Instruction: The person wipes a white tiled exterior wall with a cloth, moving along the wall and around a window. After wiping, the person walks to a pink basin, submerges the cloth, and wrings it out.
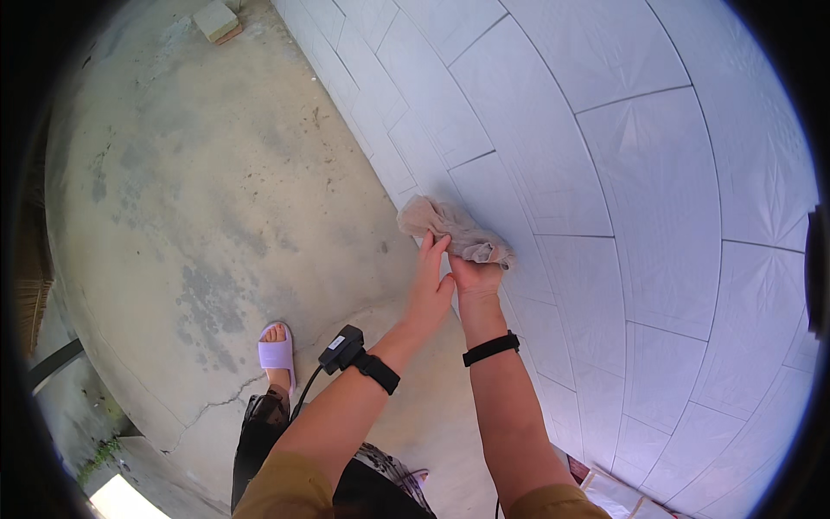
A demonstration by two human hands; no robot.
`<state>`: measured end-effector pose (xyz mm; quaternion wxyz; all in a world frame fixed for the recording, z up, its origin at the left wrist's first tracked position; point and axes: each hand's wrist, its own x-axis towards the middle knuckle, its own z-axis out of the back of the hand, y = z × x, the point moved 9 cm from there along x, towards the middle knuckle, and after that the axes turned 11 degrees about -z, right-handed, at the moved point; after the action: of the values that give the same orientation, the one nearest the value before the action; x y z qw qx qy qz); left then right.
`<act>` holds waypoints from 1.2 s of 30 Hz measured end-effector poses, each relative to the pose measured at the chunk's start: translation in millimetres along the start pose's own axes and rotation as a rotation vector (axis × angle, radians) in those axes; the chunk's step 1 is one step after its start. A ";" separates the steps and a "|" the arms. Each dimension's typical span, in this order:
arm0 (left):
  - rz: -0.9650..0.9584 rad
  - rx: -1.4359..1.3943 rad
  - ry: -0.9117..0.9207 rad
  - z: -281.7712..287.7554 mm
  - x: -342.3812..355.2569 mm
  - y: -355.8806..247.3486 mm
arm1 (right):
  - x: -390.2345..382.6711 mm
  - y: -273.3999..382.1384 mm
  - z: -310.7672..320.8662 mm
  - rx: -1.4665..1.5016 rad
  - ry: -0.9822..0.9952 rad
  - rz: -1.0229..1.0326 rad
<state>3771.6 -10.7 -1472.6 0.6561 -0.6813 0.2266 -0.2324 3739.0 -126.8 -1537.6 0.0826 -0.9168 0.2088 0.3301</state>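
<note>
A bunched, damp-looking grey-brown cloth (pixel 456 232) lies against the white tiled wall (pixel 553 186), close to where the wall meets the floor. My right hand (pixel 476 275) holds the cloth from below; its fingers are mostly hidden under the folds. Beside it, my left hand (pixel 431 281) reaches up with its fingers stretched out, and the fingertips touch the cloth's lower edge. The left thumb points toward the right hand. Black straps circle both wrists, and a small black device (pixel 341 348) with a cable sits by the left one.
Stained concrete floor (pixel 216 199) spreads to the left, with a crack near my foot in a lilac slipper (pixel 277 355). A pale block (pixel 215 21) lies at the far left. Low on the right, a framed object (pixel 612 493) stands by the wall. A dark object (pixel 814 272) shows at the right rim.
</note>
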 end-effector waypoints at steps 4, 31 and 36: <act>-0.105 -0.036 -0.087 102.2 73.0 -85.6 | 5.3 -73.6 -149.5 -0.527 0.442 0.036; -0.061 -0.574 -0.061 62.6 -56.9 -477.6 | -509.3 -54.3 -717.3 -2.170 -0.278 2.372; 0.046 -0.555 -0.187 170.8 -9.5 -426.0 | -359.0 -124.7 -714.3 -2.932 -0.553 2.363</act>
<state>3870.6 145.4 -1052.5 0.4680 -0.8477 0.2356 -0.0828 3951.9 -103.4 -757.4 0.8597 -0.4068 -0.2182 -0.2188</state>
